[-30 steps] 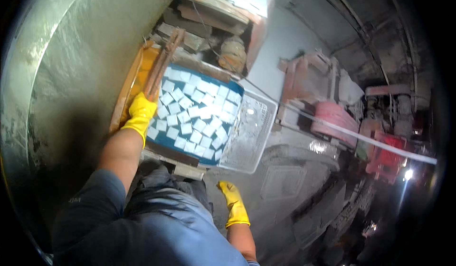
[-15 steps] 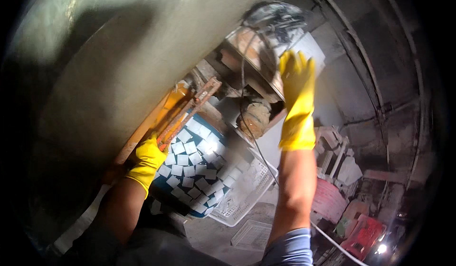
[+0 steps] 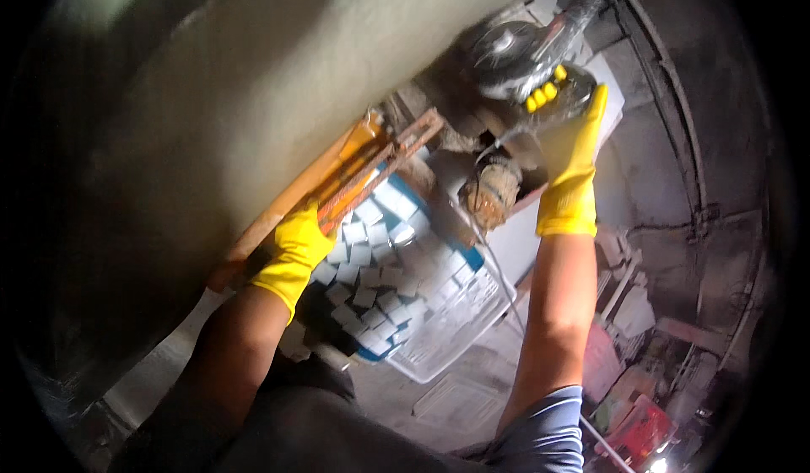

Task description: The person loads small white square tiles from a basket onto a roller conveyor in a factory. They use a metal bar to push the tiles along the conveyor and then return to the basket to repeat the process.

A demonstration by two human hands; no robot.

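Note:
My right hand [image 3: 569,148], in a yellow rubber glove, is closed with its fingers wrapped round a dark power tool [image 3: 515,55] with a round head, covered in clear plastic. The tool is above a pale box-like surface at the upper right. My left hand [image 3: 299,241], gloved the same way, is closed round the lower end of a rusty orange metal bar [image 3: 380,169] beside the wall. Just right of that hand, many white square pieces [image 3: 371,211] lie over a blue round surface [image 3: 477,259]; motion blurs them somewhat.
A white perforated plastic basket [image 3: 439,351] sits under the blue surface's edge. A brown rusty motor-like part [image 3: 494,190] and a hanging cable [image 3: 498,270] are in the middle. A large curved pale wall [image 3: 253,93] fills the left; a red crate [image 3: 641,427] stands lower right.
My right hand has closed round the plastic-wrapped tool, which now looks raised and turned. My left hand keeps hold of the rusty bar. The whole view has shifted.

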